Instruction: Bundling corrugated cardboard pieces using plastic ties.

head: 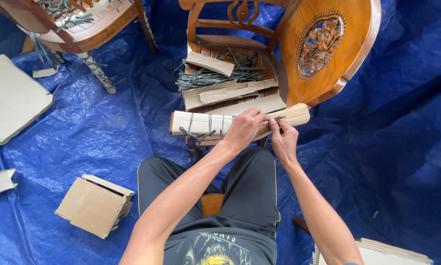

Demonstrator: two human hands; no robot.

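A long pale roll of corrugated cardboard bound with grey straps (pixel 240 121) lies crosswise in front of the seated person, resting on the front edge of the carved brown wooden chair (pixel 328 49) just beyond the knees. The left hand (pixel 243 128) is laid over the middle of the roll, fingers curled down around it and pressing it in place. The right hand (pixel 283 140) sits just beside it, thumb and forefinger pinched shut on a thin grey strap end (pixel 279 118) at the top of the roll. To my eye the binding is being worked at this point: three straps already cross the left part of the roll, with a knot of loose ends below them, and the one under the fingers looks like the fourth. Pulling or knotting it would call for the left hand to keep the roll from turning while the right draws the end taut.

On the chair seat behind lie a tangle of loose grey straps (pixel 215 76) and about four folded cardboard strips (pixel 230 92). A second wooden chair (pixel 83 24), legs partly wrapped, stands at the upper left. Everything rests on a blue plastic tarpaulin (pixel 107 132), with a flat cardboard sheet (pixel 12 98) at the left, a small folded cardboard box (pixel 95 206) near the left knee, and a stack of pale sheets (pixel 387 252) at the lower right.
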